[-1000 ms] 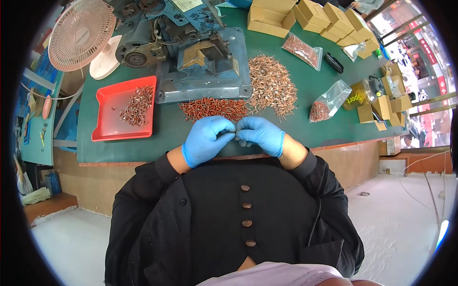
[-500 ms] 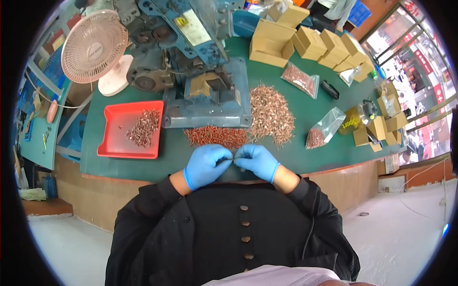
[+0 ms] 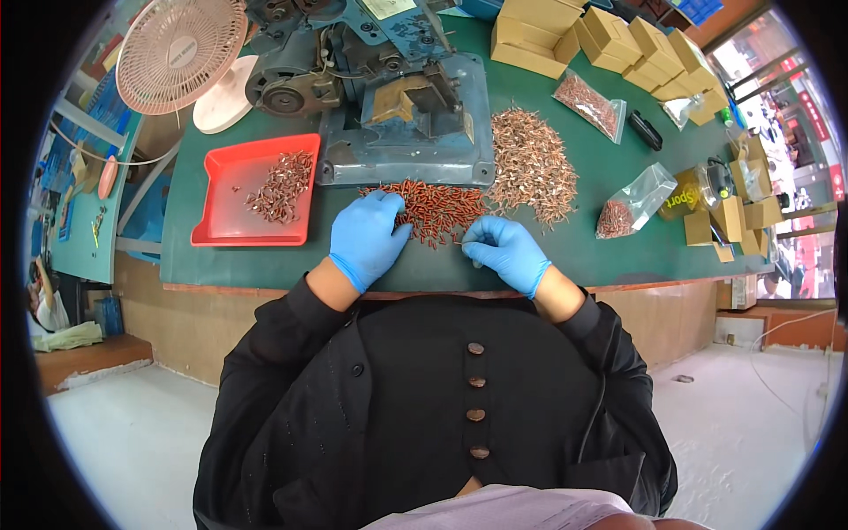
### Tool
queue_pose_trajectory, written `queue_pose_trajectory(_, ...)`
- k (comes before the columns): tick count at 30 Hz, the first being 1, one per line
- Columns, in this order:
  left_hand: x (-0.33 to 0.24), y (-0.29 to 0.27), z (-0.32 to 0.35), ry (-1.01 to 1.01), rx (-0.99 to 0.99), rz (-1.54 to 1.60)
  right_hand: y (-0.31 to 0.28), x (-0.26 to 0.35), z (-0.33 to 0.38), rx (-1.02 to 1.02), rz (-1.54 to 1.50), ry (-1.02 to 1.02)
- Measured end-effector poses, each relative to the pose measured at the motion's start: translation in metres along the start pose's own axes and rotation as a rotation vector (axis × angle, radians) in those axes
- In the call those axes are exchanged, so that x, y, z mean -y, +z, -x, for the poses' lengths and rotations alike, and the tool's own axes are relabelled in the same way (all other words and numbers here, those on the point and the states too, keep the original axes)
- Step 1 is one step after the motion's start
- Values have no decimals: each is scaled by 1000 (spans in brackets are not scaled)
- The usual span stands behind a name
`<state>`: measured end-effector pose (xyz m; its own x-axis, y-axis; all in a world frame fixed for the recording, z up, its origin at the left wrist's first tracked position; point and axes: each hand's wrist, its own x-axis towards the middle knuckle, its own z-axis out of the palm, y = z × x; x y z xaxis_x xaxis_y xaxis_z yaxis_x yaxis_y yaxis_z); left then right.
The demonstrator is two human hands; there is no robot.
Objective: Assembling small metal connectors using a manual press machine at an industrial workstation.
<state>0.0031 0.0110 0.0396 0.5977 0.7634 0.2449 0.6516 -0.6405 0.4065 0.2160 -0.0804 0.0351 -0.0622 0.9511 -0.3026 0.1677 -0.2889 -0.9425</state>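
- Resting on the green table (image 3: pixel 265 261), the left hand (image 3: pixel 367 237) lies with fingers loosely spread at the edge of the red pieces pile (image 3: pixel 435 208).
- The right hand (image 3: pixel 505 251) pinches one thin piece beside it.
- Farther: blue machine (image 3: pixel 402 106), red tray (image 3: pixel 231 216), pink fan (image 3: pixel 181 53).

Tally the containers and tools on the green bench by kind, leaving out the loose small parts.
Red tray: 1
Clear bags of small parts: 2 clearly seen
Pink desk fan: 1
Blue bench machine: 1
Total: 5
Cardboard boxes are stacked at the far edge, too many overlapping to count.
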Motion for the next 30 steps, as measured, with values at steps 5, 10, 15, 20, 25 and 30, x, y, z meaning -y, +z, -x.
queue_pose_trajectory(5, 9, 13, 11, 86, -22, 28, 8, -5, 1, 23, -72, 20)
queue_pose_trajectory(10, 24, 19, 6, 170, -54, 81, 9, -13, -3, 2, -116, -37)
queue_pose_trajectory(15, 35, 14, 8, -122, 86, 694, 11, -20, -1, 35, -115, -13)
queue_pose_trajectory(20, 22, 5, 7, -396, 276, 1389, 14, -14, 0, 29, -215, -34)
queue_pose_trajectory(25, 14, 8, 11, -409, 292, 1519, 23, -4, 1, 35, -391, -82)
queue_pose_trajectory(30, 0, 8, 10, -325, 296, 1515, 25, -6, -3, 2, -593, -128)
